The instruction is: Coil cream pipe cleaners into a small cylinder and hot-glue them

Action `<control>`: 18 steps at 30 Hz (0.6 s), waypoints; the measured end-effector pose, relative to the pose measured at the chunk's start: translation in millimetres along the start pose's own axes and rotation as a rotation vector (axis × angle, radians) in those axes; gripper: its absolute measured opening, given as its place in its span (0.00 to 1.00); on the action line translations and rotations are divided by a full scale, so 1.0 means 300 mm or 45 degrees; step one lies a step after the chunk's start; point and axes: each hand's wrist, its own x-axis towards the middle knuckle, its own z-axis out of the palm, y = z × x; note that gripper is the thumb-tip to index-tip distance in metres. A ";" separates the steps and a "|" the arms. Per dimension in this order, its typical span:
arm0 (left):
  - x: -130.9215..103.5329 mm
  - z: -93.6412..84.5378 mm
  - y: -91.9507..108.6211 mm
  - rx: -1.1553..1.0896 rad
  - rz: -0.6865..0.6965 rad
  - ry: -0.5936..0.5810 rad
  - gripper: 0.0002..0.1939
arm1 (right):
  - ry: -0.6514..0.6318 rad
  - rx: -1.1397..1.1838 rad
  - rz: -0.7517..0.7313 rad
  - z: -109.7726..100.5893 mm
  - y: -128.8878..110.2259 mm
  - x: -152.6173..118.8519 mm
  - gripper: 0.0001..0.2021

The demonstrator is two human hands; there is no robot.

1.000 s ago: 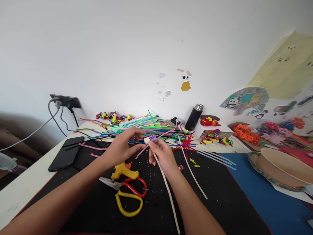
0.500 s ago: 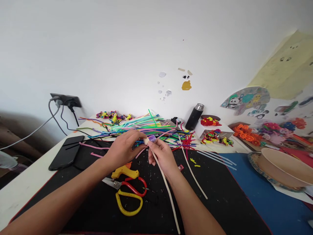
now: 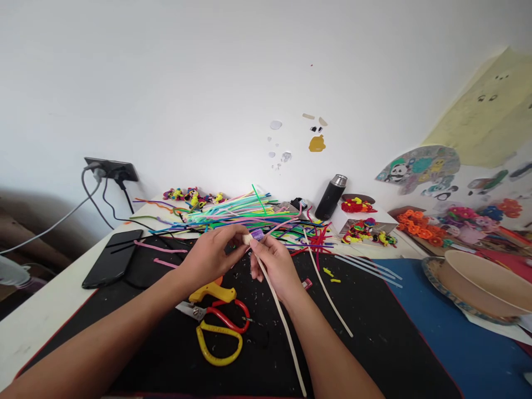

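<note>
My left hand (image 3: 218,249) and my right hand (image 3: 276,263) meet over the black mat, both closed on a small piece with a cream coil (image 3: 247,239) and a purple part (image 3: 257,234). From my right fingers a long cream pipe cleaner (image 3: 284,321) trails down to the mat's front. Below the left hand lie a yellow glue gun (image 3: 214,292) and scissors (image 3: 220,344) with one red and one yellow handle. Another cream pipe cleaner (image 3: 328,288) rests to the right of my right wrist. The fingers partly cover the small piece.
A heap of coloured pipe cleaners (image 3: 233,213) spreads along the back. The phone (image 3: 111,260) lies left. A black thermos (image 3: 331,198) stands behind, near a white box (image 3: 384,220). Glue sticks (image 3: 369,269) and a beige bowl (image 3: 486,282) are on the right.
The left fingers have shifted slightly around the cream coil, which now shows more rounded. The rest of the table is unchanged.
</note>
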 end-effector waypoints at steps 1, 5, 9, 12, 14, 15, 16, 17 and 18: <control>0.001 -0.001 0.002 -0.006 -0.002 0.004 0.09 | -0.003 0.006 0.003 0.001 -0.001 -0.001 0.23; 0.006 -0.008 0.010 -0.029 -0.020 0.042 0.09 | -0.007 0.038 0.016 0.003 -0.003 -0.005 0.23; 0.012 -0.016 0.007 -0.018 -0.057 0.016 0.09 | -0.012 0.002 0.005 0.003 -0.002 -0.007 0.23; 0.016 -0.017 0.002 -0.078 -0.120 -0.029 0.10 | 0.000 -0.018 -0.011 0.002 -0.003 -0.008 0.23; 0.020 -0.015 0.000 -0.152 -0.166 -0.049 0.12 | 0.011 -0.016 -0.020 0.001 -0.003 -0.008 0.22; 0.021 -0.014 0.000 -0.200 -0.191 -0.056 0.14 | 0.013 -0.012 -0.024 0.001 -0.003 -0.007 0.22; 0.023 -0.012 -0.001 -0.252 -0.218 -0.064 0.15 | 0.014 -0.008 -0.028 0.001 -0.003 -0.007 0.22; 0.025 -0.010 -0.001 -0.305 -0.243 -0.072 0.16 | 0.014 -0.004 -0.030 0.001 -0.003 -0.006 0.21; 0.026 -0.009 -0.002 -0.358 -0.266 -0.078 0.17 | 0.015 -0.001 -0.032 0.002 -0.003 -0.006 0.21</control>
